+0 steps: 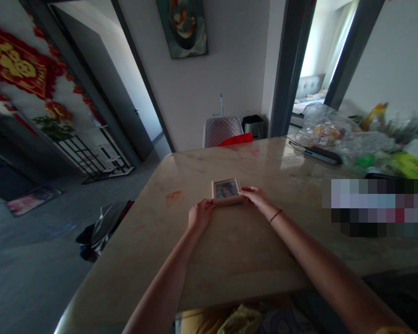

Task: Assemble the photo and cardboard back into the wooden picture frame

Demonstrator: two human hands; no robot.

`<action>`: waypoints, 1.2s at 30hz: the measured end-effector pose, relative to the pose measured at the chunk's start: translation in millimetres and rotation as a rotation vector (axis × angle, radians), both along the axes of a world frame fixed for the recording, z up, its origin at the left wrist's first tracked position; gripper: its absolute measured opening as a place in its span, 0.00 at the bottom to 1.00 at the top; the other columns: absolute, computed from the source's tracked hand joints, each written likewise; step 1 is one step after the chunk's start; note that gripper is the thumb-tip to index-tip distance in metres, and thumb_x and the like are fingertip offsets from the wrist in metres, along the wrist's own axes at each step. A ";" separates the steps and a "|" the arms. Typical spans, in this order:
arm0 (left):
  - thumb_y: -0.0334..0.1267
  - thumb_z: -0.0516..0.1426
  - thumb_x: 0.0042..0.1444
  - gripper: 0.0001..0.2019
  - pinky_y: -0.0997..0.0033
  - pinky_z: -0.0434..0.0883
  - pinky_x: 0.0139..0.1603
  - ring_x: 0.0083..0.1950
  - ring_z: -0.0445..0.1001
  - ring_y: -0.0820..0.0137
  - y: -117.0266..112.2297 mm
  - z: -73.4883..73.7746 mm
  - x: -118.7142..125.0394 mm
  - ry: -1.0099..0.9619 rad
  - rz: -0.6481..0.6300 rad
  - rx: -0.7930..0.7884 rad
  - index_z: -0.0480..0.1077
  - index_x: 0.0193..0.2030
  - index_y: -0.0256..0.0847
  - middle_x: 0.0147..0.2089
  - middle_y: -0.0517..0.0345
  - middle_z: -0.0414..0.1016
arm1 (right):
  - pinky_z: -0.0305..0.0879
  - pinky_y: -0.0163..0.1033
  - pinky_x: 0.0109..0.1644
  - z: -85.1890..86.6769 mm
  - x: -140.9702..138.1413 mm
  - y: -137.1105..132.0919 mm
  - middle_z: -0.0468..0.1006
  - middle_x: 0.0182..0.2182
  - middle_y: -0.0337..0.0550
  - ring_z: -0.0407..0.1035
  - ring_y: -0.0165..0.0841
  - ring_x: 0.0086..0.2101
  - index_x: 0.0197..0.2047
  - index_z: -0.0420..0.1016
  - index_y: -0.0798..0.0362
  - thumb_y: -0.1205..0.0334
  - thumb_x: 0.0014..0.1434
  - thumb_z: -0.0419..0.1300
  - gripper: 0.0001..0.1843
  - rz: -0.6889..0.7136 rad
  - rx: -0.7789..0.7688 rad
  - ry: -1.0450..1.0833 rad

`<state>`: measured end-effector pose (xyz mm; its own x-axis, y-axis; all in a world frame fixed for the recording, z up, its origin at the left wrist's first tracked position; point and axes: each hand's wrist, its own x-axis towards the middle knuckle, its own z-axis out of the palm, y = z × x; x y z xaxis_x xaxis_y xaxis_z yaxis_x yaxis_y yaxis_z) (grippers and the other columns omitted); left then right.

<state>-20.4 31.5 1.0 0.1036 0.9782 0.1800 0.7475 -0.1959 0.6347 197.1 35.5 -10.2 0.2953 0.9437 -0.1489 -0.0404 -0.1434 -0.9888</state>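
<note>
Positioning step, I'd judge: left hand (199,215) and right hand (258,197) fingers grip picture frame (226,189) edges; next move calls for even support.

I see a pale tan frame (226,190), a veined beige bench (244,250), a diamond-patterned greyish chair (220,130) and a red-and-gold hanging (17,62).

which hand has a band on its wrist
The right hand, the one at the right edge of the small pale frame: a thin dark band circles its wrist. The left hand, at the near left corner, has a bare wrist.
</note>
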 end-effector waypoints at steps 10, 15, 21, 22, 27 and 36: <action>0.40 0.59 0.48 0.10 0.69 0.70 0.42 0.42 0.77 0.65 4.2 -6.5 -0.2 -0.158 0.050 0.005 0.75 0.39 0.44 0.39 0.57 0.79 | 0.61 0.31 0.20 2.0 3.0 -1.6 0.79 0.38 0.48 0.70 0.29 0.26 0.41 0.74 0.55 0.67 0.42 0.65 0.19 0.091 0.049 0.144; 0.35 0.60 0.46 0.11 0.71 0.70 0.40 0.40 0.77 0.67 7.3 -9.1 -2.3 -0.256 0.034 -0.019 0.74 0.39 0.42 0.38 0.56 0.79 | 0.60 0.30 0.21 -1.2 3.2 -0.8 0.78 0.39 0.47 0.68 0.26 0.23 0.43 0.72 0.56 0.66 0.43 0.64 0.20 0.124 0.087 0.117; 0.41 0.56 0.50 0.16 0.70 0.70 0.39 0.39 0.77 0.67 10.3 -10.0 -7.2 -0.246 0.045 -0.019 0.72 0.46 0.43 0.40 0.55 0.79 | 0.60 0.31 0.21 -3.9 1.5 0.0 0.77 0.43 0.48 0.68 0.26 0.23 0.43 0.72 0.55 0.66 0.44 0.63 0.19 0.165 0.177 -0.006; 0.42 0.55 0.51 0.15 0.70 0.70 0.40 0.39 0.77 0.66 10.8 -9.5 -8.5 -0.237 0.050 -0.015 0.73 0.46 0.43 0.40 0.55 0.79 | 0.62 0.31 0.22 -3.6 1.0 -0.5 0.76 0.44 0.48 0.69 0.27 0.25 0.42 0.72 0.55 0.67 0.43 0.63 0.19 0.163 0.194 -0.030; 0.33 0.52 0.49 0.14 0.70 0.69 0.41 0.40 0.76 0.66 11.1 -2.7 -13.1 -0.179 0.054 -0.051 0.76 0.40 0.44 0.38 0.57 0.79 | 0.68 0.37 0.39 -1.2 -1.7 -5.2 0.77 0.41 0.49 0.72 0.34 0.39 0.39 0.73 0.56 0.72 0.41 0.62 0.18 0.142 0.293 -0.199; 0.32 0.53 0.47 0.14 0.72 0.68 0.42 0.40 0.75 0.67 12.2 -2.9 -17.5 -0.177 -0.078 -0.071 0.75 0.39 0.43 0.38 0.57 0.79 | 0.65 0.39 0.41 1.1 -4.2 -10.7 0.78 0.37 0.48 0.71 0.34 0.37 0.35 0.73 0.55 0.57 0.47 0.62 0.13 0.107 0.381 -0.431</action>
<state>-37.9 43.8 -1.9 0.1528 0.9793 0.1327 0.6072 -0.1990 0.7692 192.9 24.7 -9.1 0.1536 0.9350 0.3195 0.3724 0.2447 -0.8952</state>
